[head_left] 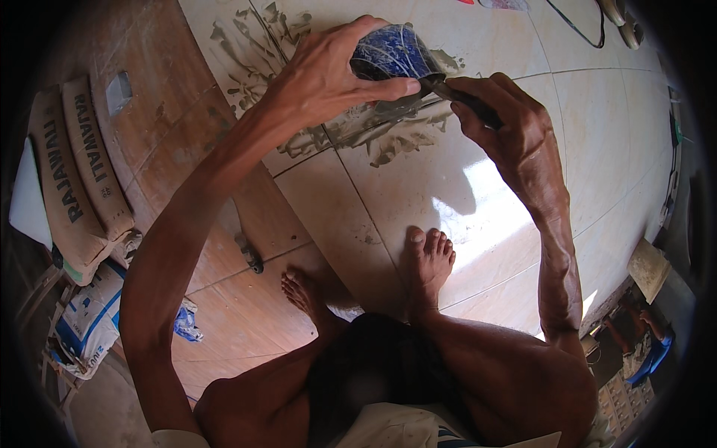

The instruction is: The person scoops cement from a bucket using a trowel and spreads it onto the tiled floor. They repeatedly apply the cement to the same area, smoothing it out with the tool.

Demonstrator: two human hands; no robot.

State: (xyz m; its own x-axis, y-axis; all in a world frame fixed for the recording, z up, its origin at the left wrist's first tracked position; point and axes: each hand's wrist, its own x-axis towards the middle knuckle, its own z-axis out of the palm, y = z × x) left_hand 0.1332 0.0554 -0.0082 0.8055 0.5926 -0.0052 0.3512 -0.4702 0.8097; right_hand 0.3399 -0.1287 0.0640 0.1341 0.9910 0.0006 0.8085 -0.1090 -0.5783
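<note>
My left hand (328,78) grips a scratched dark-blue bowl (399,51) by its rim, tilted above the floor, the thumb along its near edge. The fingers on its far side are partly hidden. In my right hand (515,127) is a scraper with a dark handle (478,104); its blade meets the bowl's right edge. What the bowl contains cannot be seen. Below both hands, wet grey grout (407,138) lies smeared in streaks over the joints of the cream floor tiles (314,194).
My bare feet (433,257) rest on the tiles. Brown paper sacks (63,187) and a white-and-blue bag (89,317) are at left. A small dark object (249,252) lies on the brown tiles. A black cable (582,33) runs at top right; a blue object (651,362) lies lower right.
</note>
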